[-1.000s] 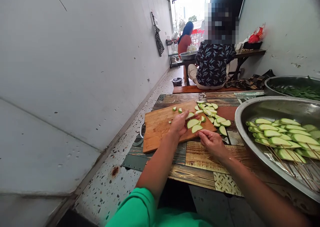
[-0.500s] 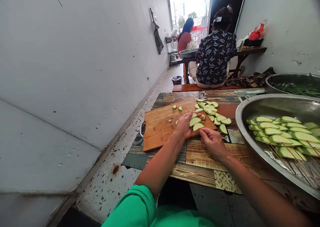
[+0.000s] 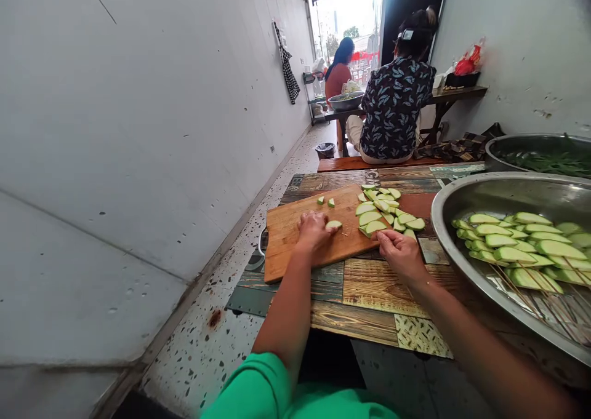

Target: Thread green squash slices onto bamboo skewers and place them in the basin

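Note:
On the wooden cutting board (image 3: 290, 253) my left hand (image 3: 314, 229) reaches down, its fingers closed at the edge of a pale green zucchini slice (image 3: 333, 224). My right hand (image 3: 401, 254) is pinched at the board's right edge, holding the end of a skewer of zucchini slices (image 3: 372, 218); the stick itself is mostly hidden by the fingers and slices. Just beyond it lies a heap of loose zucchini slices (image 3: 386, 199). Two small zucchini end pieces (image 3: 331, 202) rest near the board's far side.
To the right stands a large metal basin (image 3: 441, 222) with skewered zucchini slices (image 3: 512, 237). Behind it is another basin (image 3: 494, 154) of green vegetables. A patterned table (image 3: 369, 314) lies beneath. Two people (image 3: 392, 105) sit ahead, beyond a bench (image 3: 341, 163).
My left hand has left the skewered slices and moved left and down onto the board, to a single slice. My right hand still holds the skewer, shifted slightly right.

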### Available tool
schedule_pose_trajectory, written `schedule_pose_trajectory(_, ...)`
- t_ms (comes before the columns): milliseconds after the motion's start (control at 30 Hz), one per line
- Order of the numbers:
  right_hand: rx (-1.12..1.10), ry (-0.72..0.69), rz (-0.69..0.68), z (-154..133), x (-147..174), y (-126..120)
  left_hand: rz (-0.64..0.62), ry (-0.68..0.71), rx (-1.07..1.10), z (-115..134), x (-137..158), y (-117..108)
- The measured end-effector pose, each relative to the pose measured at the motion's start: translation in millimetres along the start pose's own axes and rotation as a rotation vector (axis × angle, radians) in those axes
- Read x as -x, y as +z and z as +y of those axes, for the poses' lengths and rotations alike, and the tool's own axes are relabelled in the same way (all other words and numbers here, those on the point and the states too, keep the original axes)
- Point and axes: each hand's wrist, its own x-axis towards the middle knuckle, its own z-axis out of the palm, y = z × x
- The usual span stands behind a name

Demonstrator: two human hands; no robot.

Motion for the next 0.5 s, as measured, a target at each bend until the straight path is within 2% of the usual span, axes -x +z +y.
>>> schedule_pose_trajectory(133,0.032,0.008,-0.062,-1,2,2,0.061,0.183,-0.342,-6,0,7)
schedule_pose_trajectory(233,0.05,-0.004,-0.128,-2,6,2,0.014,0.226,-0.368,-7,-3,11)
schedule_pose_trajectory(300,0.062,-0.023,-0.153,-4,9,3,0.024,0.224,-0.266,-7,-5,13)
schedule_pose_trajectory(367,0.069,-0.043,-0.174,-5,11,4,0.058,0.175,-0.059,-7,-8,15)
schedule_pose_trajectory(433,0.085,-0.066,-0.201,-6,12,5,0.039,0.059,0.222,-5,-10,16)
schedule_pose_trajectory(500,0.124,-0.1,-0.228,-6,13,5,-0.04,-0.071,0.475,-2,-11,16)
